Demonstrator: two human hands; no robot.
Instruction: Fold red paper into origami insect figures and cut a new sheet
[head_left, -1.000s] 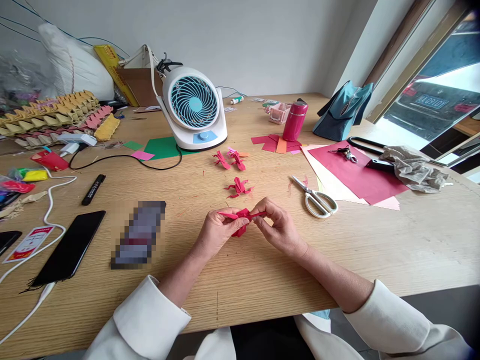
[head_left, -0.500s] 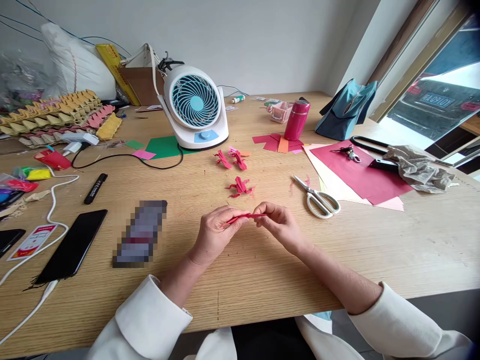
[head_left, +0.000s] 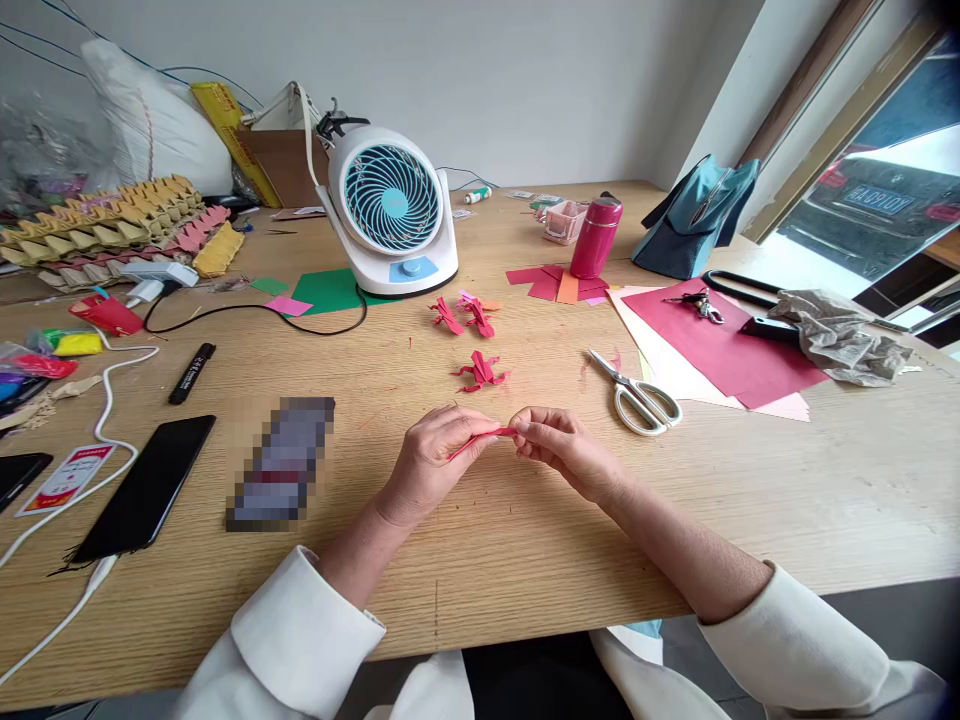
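Red paper (head_left: 505,432) between both hands (head_left: 431,455) (head_left: 564,448)

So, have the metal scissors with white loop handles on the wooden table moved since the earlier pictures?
No. The metal scissors keep their place left of the large red paper sheet; both slide slightly rightward together, which suggests camera movement.

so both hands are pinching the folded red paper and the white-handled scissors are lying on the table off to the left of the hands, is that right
Not quite: the head view shows the white-handled scissors lying on the table to the right of the hands. The left hand and right hand are indeed both pinching the folded red paper.
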